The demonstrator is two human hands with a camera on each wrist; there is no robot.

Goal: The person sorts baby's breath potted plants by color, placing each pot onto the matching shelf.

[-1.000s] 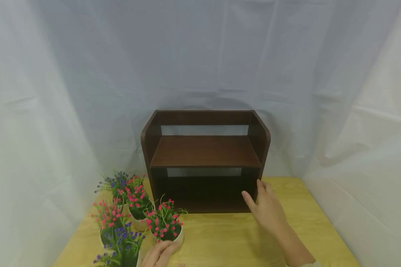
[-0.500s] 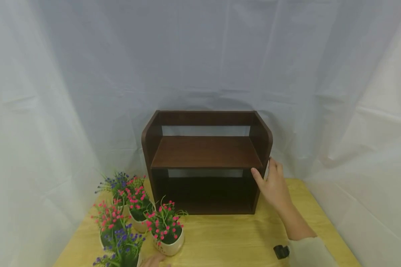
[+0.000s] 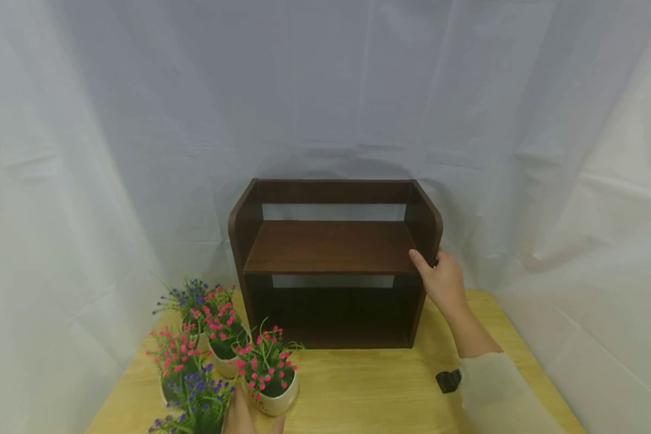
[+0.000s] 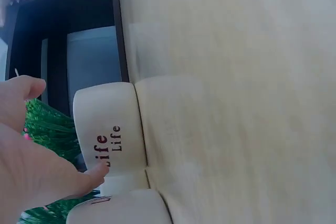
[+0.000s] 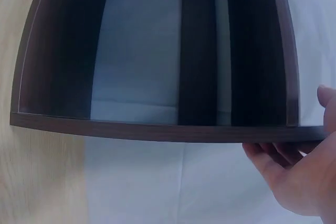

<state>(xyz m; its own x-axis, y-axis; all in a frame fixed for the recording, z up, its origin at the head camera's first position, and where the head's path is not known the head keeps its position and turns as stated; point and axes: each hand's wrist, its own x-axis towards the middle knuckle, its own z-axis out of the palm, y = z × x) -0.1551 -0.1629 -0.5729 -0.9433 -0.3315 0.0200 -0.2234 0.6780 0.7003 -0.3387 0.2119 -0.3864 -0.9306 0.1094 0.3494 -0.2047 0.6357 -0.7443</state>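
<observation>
A dark brown two-tier wooden shelf (image 3: 333,247) stands upright at the back of the table. My right hand (image 3: 443,280) grips its right side panel, thumb on the inner side and fingers behind the outer face, as the right wrist view also shows. At the lower left, my left hand (image 3: 244,416) is beside a white flowerpot with pink flowers (image 3: 271,395). In the left wrist view its thumb and fingers are spread around that pot (image 4: 107,114), marked "Life"; a fingertip overlaps the lettering, and I cannot tell whether it touches.
Several other potted plants cluster left of the shelf, among them pink ones (image 3: 225,364) and a blue-purple one (image 3: 198,404) near the front. The wooden table (image 3: 369,392) is bounded by pale hanging sheets (image 3: 591,253). A black device (image 3: 448,381) is worn at my right wrist.
My right hand has moved up along the shelf's right panel and now grips it higher. My left hand first drew back from the front pink-flowered pot, then returned towards it with fingers spread.
</observation>
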